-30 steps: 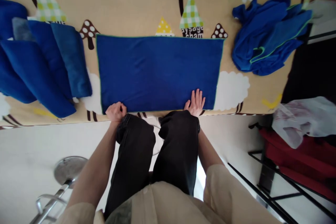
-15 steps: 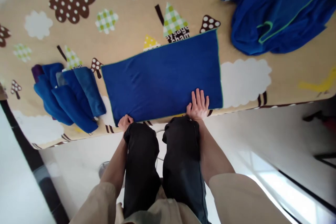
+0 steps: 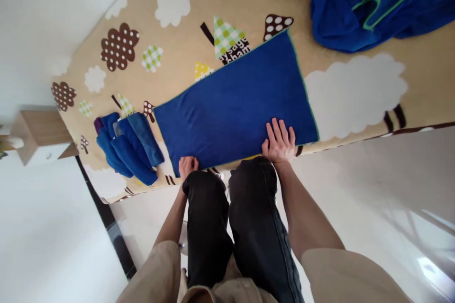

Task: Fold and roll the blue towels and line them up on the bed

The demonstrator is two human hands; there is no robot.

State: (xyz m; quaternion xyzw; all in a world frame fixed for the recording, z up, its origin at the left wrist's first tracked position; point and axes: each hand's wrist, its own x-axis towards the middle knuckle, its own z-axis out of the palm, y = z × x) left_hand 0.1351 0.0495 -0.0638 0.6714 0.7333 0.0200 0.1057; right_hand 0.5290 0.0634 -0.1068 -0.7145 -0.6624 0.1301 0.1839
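1. One blue cloth (image 3: pixel 238 104) with thin green edging lies spread out on the bed cover (image 3: pixel 185 52), its near long edge at the bedside. Faint creases toward its left end; otherwise smooth. Single layer or doubled: cannot tell.
2. Left hand (image 3: pixel 188 166) rests at the cloth's near edge, just beside the near left corner, fingers curled. Whether it pinches the fabric: cannot tell.
3. Right hand (image 3: pixel 280 142) is palm down near the right end of that same edge, fingers spread on the cloth, grasping nothing.
4. Done, by the look of it: several blue rolls (image 3: pixel 137 151) lie bunched together just left of the spread cloth, a purple piece (image 3: pixel 98 125) at their far left.
5. Left, judging by the layout: the spread cloth shows no roll begun, and a loose blue heap (image 3: pixel 355 14) at upper right, partly out of frame, is crumpled. How many pieces it holds: cannot tell.
6. Surface: beige fabric printed with clouds, trees and spotted mushrooms.
7. Room: pale floor (image 3: pixel 355 189), white wall (image 3: pixel 53 227) with a dark skirting strip (image 3: pixel 117 246), small wood-and-white cabinet (image 3: pixel 46 128) beyond the bed's left end. The person's dark trousers (image 3: pixel 249 199) are against the bedside.
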